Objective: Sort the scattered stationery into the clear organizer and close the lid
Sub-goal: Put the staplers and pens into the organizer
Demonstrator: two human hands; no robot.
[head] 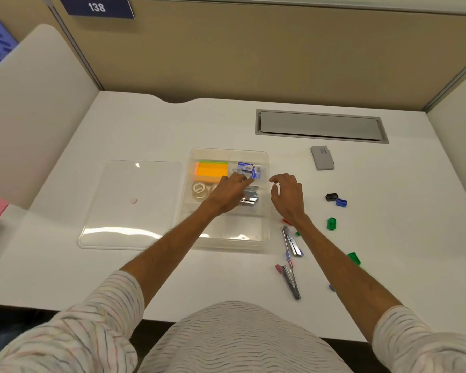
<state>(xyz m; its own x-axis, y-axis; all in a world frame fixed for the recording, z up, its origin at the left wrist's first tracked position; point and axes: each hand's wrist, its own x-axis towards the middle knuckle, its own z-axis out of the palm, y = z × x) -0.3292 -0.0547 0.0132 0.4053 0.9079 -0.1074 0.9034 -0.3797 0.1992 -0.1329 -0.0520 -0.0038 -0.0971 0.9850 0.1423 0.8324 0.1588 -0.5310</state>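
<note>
Right now the left hand (230,191) is down inside the clear organizer (265,232), its fingers reaching over the metal staplers (249,199) in the middle right compartment; whether they are pinched on one I cannot tell, since the back of the hand hides the tips. The right hand (287,197) hovers just beside the organizer's right wall, fingers apart and curled, holding nothing. Sticky notes (211,172), tape rolls (199,191) and small staple boxes (246,169) already sit in their own compartments. Still loose on the white desk (145,265) are two staplers (291,242), one (289,279) nearer the person, several little sharpeners, green (331,223), blue (341,202) and black (331,196), and a grey flat case (322,158). I'd judge the staplers stiff, smooth and a bit weighty, best pinched across the middle of the body; the sharpeners are light hard plastic, easy to flick away, so grip them by their flat sides. The lid (131,205) lies flat to the left, thin and probably flexible, best lifted by two edges.
</note>
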